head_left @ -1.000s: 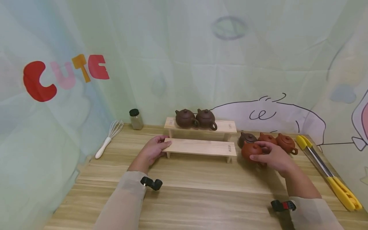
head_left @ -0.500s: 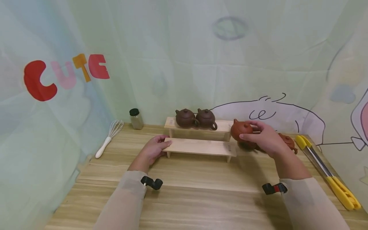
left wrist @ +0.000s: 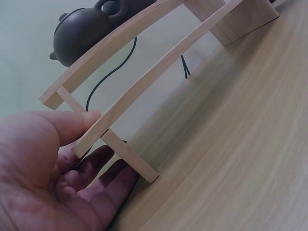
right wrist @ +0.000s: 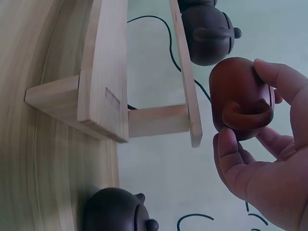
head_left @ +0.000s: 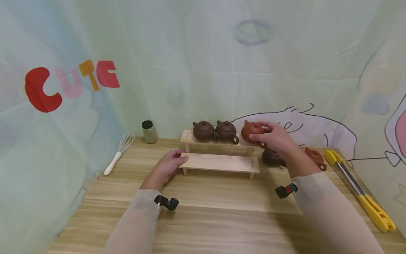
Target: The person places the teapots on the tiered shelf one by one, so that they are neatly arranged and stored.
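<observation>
My right hand (head_left: pixel 276 137) grips a reddish-brown teapot (head_left: pixel 251 131) by its body, thumb on one side and fingers on the other. In the right wrist view a narrow gap shows between this teapot (right wrist: pixel 236 91) and the rear wooden shelf (right wrist: pixel 188 82). Two dark brown teapots (head_left: pixel 203 131) (head_left: pixel 226 132) sit side by side on the rear shelf, left of the red one. With its thumb on top and fingers below, my left hand (head_left: pixel 169 165) holds the left end of the lower front wooden shelf (head_left: pixel 219 162); the left wrist view shows this hand (left wrist: pixel 72 163) close up.
On the table (head_left: pixel 203 225) at right stand another dark teapot (head_left: pixel 272 158) and a red teapot (head_left: pixel 315 158), partly behind my right arm. Yellow-handled tongs (head_left: pixel 358 190) lie along the right edge. A whisk (head_left: pixel 120 153) and a black-lidded jar (head_left: pixel 149 132) are at left.
My right hand has lifted the red teapot from the group at right and carried it up and left over the rear shelf's right end. My left hand has stayed on the front shelf.
</observation>
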A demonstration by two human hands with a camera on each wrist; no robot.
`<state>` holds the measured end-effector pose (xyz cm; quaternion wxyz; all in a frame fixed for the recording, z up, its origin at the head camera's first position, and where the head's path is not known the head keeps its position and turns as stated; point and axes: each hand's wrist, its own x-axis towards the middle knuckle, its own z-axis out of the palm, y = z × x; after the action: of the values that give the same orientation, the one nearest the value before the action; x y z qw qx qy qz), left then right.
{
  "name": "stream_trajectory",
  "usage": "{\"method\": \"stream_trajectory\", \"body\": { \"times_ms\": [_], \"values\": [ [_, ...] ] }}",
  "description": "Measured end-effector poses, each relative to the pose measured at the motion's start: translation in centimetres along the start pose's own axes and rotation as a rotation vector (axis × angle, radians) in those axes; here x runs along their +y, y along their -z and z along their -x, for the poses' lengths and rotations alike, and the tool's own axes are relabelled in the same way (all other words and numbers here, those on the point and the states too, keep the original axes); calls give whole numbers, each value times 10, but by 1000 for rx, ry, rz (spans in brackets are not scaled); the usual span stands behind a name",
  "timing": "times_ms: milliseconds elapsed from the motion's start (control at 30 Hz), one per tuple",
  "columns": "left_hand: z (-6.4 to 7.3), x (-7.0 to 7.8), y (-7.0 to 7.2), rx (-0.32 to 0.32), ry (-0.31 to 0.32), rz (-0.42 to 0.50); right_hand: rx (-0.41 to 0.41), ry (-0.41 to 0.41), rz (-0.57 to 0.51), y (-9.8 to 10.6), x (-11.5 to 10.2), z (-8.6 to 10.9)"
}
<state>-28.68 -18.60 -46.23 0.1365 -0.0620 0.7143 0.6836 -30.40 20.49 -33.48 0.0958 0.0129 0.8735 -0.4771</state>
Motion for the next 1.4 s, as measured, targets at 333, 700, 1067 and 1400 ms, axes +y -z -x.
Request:
{"method": "stream_trajectory", "body": {
  "times_ms": [333, 700, 1067, 1400],
  "values": [
    [2, -1, -1, -3, -3, 3, -10, 34, -14, -14, 1, -14],
    [5, 0, -2, -7, -9, 2, -5, 42, 21, -14, 1, -10],
    [3, 2, -1, -13, -7, 8, 53, 73, 39, -4, 10, 24],
    [4, 1, -1, -1, -4, 8, 137, 79, 67, 29, 58, 65]
  ]
}}
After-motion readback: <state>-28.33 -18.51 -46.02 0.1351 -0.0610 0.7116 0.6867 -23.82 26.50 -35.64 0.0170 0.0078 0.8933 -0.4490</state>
